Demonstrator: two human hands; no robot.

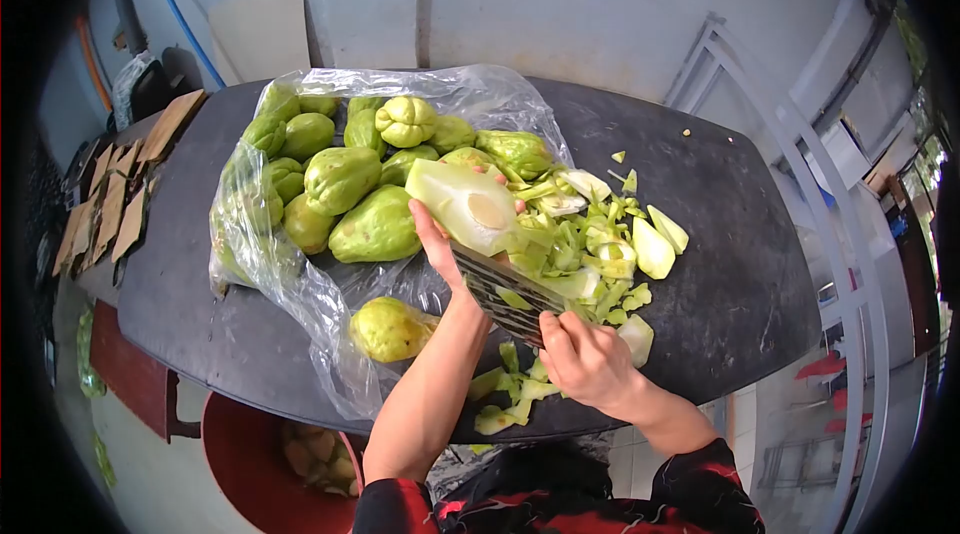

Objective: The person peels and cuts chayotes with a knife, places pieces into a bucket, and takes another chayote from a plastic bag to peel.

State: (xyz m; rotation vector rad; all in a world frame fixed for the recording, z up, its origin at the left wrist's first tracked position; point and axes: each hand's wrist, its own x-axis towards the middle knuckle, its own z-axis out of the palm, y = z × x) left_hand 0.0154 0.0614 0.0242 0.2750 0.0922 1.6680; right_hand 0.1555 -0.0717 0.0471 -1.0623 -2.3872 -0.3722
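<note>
My left hand (437, 246) is closed around a peeled, cut chayote half (445, 196), its pale flat face and the oval seed turned upward. In my right hand (590, 362) is a broad-bladed knife (485, 286), gripped by a handle that my fingers mostly hide. The dark, streaked blade slants along the lower edge of the chayote half; whether it touches cannot be told. A bit of green peel clings to the blade. Beneath and right of the hands lies a heap of green peelings (600, 249), with pale cut chayote pieces (653, 249) beside it.
Whole green chayotes (342, 181) fill an open clear plastic bag (320, 334) on the dark table (720, 264). One yellowish chayote (388, 329) lies near my left forearm. Below the table's front edge stands a red tub (235, 464) with scraps inside. A metal frame (800, 144) rises at right.
</note>
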